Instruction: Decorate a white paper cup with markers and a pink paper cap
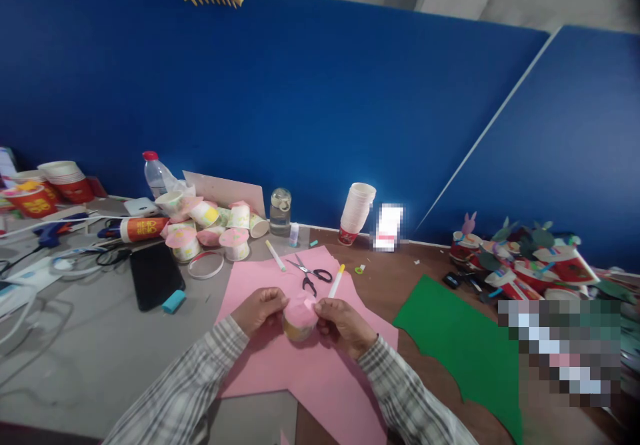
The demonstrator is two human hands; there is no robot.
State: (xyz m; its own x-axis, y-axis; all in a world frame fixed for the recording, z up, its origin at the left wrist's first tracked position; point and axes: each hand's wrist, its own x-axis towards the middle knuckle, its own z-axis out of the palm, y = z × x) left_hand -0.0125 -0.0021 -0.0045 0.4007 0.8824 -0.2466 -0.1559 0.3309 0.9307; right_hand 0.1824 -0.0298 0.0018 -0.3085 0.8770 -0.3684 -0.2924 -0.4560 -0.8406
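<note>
Craft workshop showing: scissors (pixel 306 271) lying on pink paper (pixel 345 371), decorated cups (pixel 237 250) clustering, probable glue gun (pixel 53 233) resting left.

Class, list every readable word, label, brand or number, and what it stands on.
No text reads clearly.
Yellow characters, lying red cup: too blurred.
Yellow characters, leftmost red cup: too blurred.
White marks, red cup below the white stack: too blurred.
Label, small bottle: too small.

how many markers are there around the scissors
2. One marker lies left of the scissors, near the pink sheet's far edge; the other marker, yellow-ended, lies right of them, beyond the right hand. Others may be hidden.
</note>
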